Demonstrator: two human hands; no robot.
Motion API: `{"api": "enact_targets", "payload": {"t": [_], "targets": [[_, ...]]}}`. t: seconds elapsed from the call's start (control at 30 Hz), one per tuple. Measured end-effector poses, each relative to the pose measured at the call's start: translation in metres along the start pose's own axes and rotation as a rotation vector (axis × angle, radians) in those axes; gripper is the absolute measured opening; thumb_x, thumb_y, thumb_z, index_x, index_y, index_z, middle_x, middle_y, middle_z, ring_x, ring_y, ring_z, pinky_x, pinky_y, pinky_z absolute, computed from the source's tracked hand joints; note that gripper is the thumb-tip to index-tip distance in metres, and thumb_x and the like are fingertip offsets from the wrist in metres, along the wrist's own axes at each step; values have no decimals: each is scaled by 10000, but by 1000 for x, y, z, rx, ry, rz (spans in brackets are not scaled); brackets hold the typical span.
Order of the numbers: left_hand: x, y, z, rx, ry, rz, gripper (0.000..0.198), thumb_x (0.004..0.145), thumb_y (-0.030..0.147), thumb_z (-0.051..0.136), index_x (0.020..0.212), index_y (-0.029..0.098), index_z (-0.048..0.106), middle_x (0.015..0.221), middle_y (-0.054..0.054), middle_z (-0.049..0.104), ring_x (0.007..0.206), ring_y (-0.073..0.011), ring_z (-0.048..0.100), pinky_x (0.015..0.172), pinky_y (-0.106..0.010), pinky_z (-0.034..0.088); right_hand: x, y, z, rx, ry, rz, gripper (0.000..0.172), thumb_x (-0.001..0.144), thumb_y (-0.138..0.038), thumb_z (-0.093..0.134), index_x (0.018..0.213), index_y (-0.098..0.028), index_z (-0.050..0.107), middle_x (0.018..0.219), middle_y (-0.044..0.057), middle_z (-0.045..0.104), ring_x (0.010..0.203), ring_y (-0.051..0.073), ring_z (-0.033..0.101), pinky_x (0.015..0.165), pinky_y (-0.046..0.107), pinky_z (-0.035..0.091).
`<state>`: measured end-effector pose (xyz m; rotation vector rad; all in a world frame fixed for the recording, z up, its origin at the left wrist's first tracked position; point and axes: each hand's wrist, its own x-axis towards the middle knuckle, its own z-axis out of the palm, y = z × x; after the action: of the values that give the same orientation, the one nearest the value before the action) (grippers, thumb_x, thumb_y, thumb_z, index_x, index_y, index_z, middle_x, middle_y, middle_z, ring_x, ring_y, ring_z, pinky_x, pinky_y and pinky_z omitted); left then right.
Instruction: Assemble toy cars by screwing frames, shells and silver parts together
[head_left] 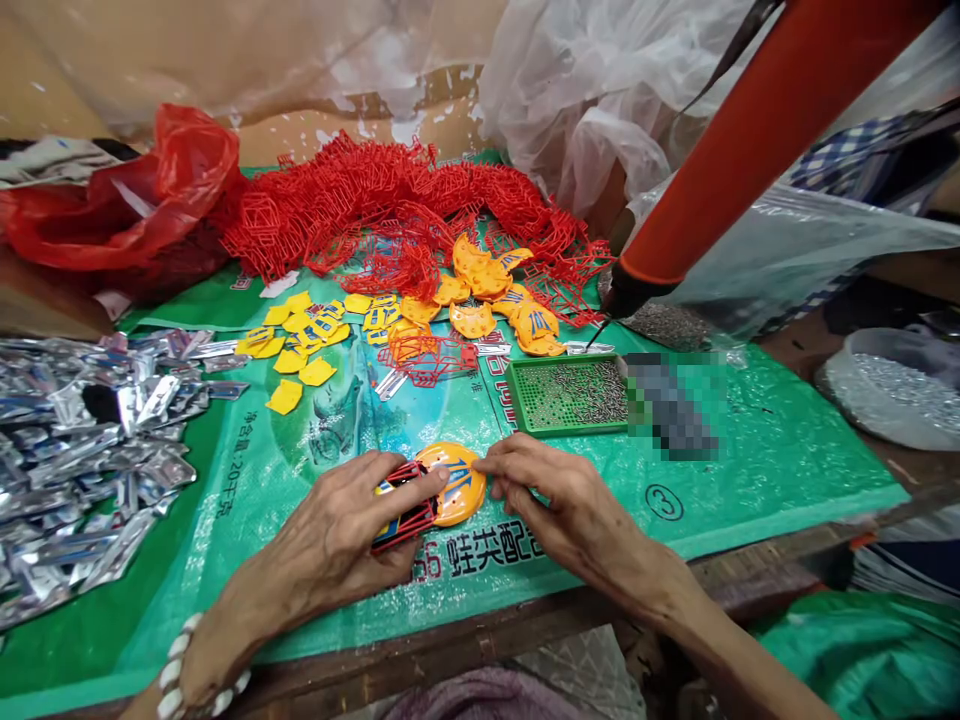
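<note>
My left hand [352, 520] is closed around a small red plastic toy frame [409, 508] with yellow and blue panels. Its index finger presses on an orange disc [459, 500] with blue markings, which adjoins the frame's right end. At the disc's right edge, my right hand [544, 490] has thumb and forefinger pinched together. Whatever sits between those fingertips is too small to make out. Just beyond the right hand lies a green tray [570, 431] of small metal screws. An orange powered screwdriver [705, 180] slants in from the upper right, its tip near the tray.
Red frames [375, 205] are heaped at the back, before them yellow pieces [307, 335] and orange discs [536, 320]. Silvery parts [112, 450] cover the left side. A red bag [172, 210] stands back left, a white bowl [892, 385] far right. Green sheeting [780, 470] covers the table.
</note>
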<state>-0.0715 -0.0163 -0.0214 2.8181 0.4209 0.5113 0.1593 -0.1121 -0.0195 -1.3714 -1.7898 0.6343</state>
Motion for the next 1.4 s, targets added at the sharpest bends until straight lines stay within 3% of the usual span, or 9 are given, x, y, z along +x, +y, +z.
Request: {"api": "enact_targets", "payload": {"t": [0.17, 0.3, 0.5, 0.63, 1.03, 1.17, 1.23, 1.3, 1.4], "targets": [[-2, 0, 1, 17, -13, 0, 580, 775, 91, 510, 1338, 231, 499, 1005, -98, 621, 829, -225, 611, 677, -318, 528, 2, -2, -1, 56, -7, 77, 226, 932, -112, 464, 996, -166, 673, 858, 56, 682, 781, 144, 637, 711, 303, 533], [-1, 0, 1, 13, 6, 4, 566, 768, 82, 512, 1312, 236, 516, 1023, -96, 626, 834, -217, 618, 687, -309, 529, 2, -2, 3, 143, 38, 159, 188, 924, -162, 489, 915, -175, 677, 758, 22, 652, 680, 121, 599, 611, 263, 491], [2, 3, -2, 21, 35, 22, 543, 776, 93, 506, 1299, 238, 518, 1015, -90, 638, 852, -219, 630, 705, -306, 532, 5, -5, 9, 509, 12, 502, 188, 881, -337, 580, 933, -169, 647, 673, -10, 576, 564, 81, 489, 490, 209, 407], [1, 5, 0, -31, 5, -51, 704, 777, 163, 567, 1443, 173, 337, 1056, -117, 657, 912, -258, 642, 771, -354, 539, 8, -9, 13, 754, 69, 665, 283, 776, -398, 699, 913, -173, 592, 668, -34, 537, 505, 55, 451, 431, 186, 369], [-7, 1, 12, -76, 16, -129, 856, 746, 202, 597, 1500, 149, 195, 1124, -159, 645, 965, -308, 641, 803, -420, 534, 10, -10, 13, 748, 59, 671, 365, 760, -444, 715, 952, -162, 585, 571, -61, 523, 412, 41, 421, 403, 189, 355], [-5, 2, 11, -115, 20, -106, 812, 732, 168, 593, 1483, 157, 283, 1147, -156, 642, 976, -298, 632, 815, -418, 527, 11, -12, 13, 743, 63, 688, 397, 735, -459, 734, 952, -155, 599, 579, -56, 528, 430, 43, 438, 410, 184, 347], [-3, 2, 6, -182, -3, -128, 731, 726, 133, 587, 1433, 188, 414, 1103, -130, 657, 931, -277, 633, 783, -397, 524, 13, -14, 10, 735, 72, 688, 390, 724, -450, 744, 938, -147, 622, 590, -50, 519, 455, 42, 436, 410, 178, 322], [-2, 2, -1, -354, -30, -244, 662, 715, 141, 632, 1363, 227, 528, 1086, -101, 671, 896, -250, 636, 766, -363, 518, 16, -16, 6, 711, 83, 652, 348, 747, -437, 723, 912, -138, 659, 591, -43, 504, 476, 40, 412, 416, 179, 290], [0, 2, -10, -916, -39, -542, 651, 646, 245, 753, 1282, 241, 613, 1100, -67, 694, 902, -230, 650, 770, -306, 521, 25, -22, -2, 658, 113, 560, 323, 807, -435, 658, 917, -135, 704, 595, -21, 516, 496, 50, 396, 431, 197, 275]]}}
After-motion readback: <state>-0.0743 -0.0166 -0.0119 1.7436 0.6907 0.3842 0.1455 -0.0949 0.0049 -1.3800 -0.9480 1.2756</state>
